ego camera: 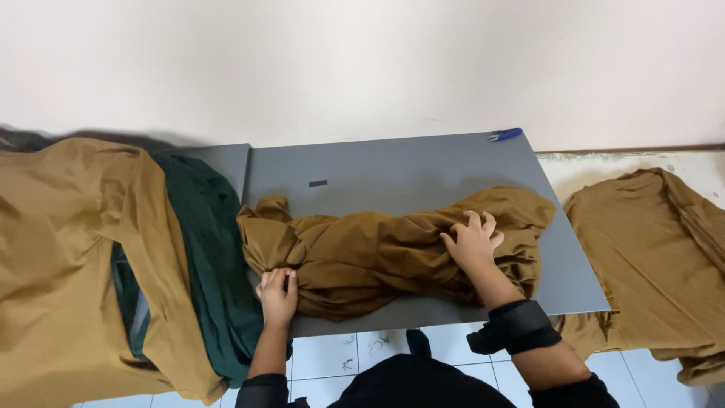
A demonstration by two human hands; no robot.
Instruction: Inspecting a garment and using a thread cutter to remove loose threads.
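Left hand point(278, 295): fingers curled, gripping the brown cloth point(377, 253) at its near edge. Right hand point(472, 240): open, fingers spread, pressing flat on the cloth.

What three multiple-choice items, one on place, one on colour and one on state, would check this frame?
1. Where does the blue tool lie?
A. far right corner of the grey board
B. on the floor
C. under the green cloth

2. What colour is the bunched cloth under the hands?
A. green
B. mustard brown
C. white

3. How is the right hand?
A. closed in a fist
B. fingers spread flat on the cloth
C. lifted clear

Key: 1 A, it sits by the board's far edge; 2 B, the brown heap lies across the board; 3 B, the fingers are splayed, while the left hand pinches the cloth's end.
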